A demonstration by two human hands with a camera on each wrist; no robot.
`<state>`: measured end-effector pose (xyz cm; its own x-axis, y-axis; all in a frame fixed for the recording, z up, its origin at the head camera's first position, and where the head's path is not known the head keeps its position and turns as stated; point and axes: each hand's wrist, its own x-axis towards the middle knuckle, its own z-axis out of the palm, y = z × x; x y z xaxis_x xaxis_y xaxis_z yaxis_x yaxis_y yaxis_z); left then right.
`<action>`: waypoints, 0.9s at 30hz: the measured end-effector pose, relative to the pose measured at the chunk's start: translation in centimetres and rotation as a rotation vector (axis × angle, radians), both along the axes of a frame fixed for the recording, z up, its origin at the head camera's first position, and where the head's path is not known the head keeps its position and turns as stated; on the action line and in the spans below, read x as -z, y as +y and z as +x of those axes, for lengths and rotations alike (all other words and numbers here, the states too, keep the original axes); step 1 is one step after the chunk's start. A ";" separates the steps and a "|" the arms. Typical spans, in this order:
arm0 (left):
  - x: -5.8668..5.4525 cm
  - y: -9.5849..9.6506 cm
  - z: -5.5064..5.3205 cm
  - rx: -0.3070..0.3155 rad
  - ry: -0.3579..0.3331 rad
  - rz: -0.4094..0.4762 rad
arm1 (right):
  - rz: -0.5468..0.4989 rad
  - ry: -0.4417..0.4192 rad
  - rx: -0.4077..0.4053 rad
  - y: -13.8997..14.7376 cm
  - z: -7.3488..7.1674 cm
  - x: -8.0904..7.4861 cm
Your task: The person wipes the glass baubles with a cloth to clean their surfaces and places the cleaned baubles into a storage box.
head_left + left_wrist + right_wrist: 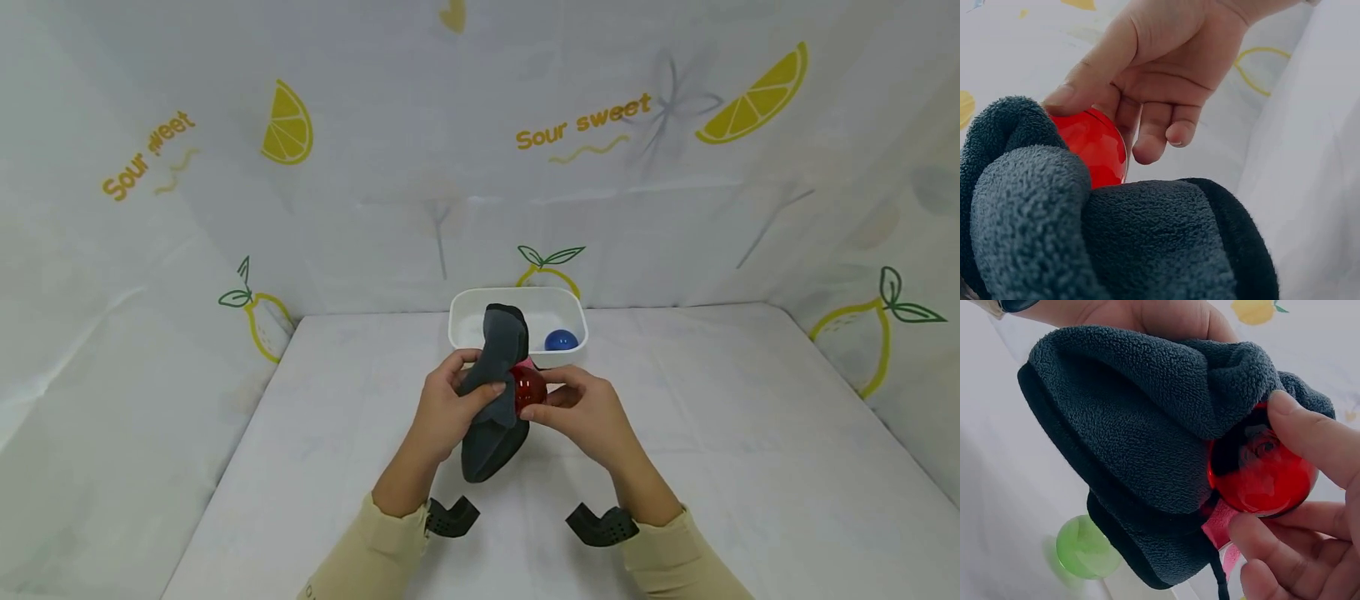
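A dark grey-blue terry cloth (498, 358) with black edging hangs bunched from my left hand (447, 408), whose thumb lies over its front. Against the cloth sits a shiny, see-through red ball (529, 389). My right hand (588, 412) pinches the ball from the right between thumb and fingertips. In the right wrist view the cloth (1129, 412) covers the ball's left side, and a pink piece (1217, 524) shows just below the red ball (1266, 469). Most of my left hand is hidden behind the cloth there.
Behind the hands, a white tub (465, 321) stands at the table's far edge with a blue ball (561, 340) in its right corner. A green ball (1088, 547) shows past the cloth in the right wrist view. White printed sheeting (375, 167) rises behind the table (750, 433).
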<state>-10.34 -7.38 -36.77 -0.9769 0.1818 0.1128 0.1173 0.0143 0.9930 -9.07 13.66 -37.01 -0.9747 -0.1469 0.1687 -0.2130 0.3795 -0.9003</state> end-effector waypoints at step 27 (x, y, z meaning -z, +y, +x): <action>-0.1 0.3 0.5 0.087 0.063 0.002 | -0.162 0.054 -0.059 -0.1 0.0 0.0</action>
<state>-9.82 -7.13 -36.62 -0.9483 0.2657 0.1736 0.1799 -0.0006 0.9837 -9.08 13.59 -37.00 -0.9540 -0.1700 0.2471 -0.2807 0.2156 -0.9353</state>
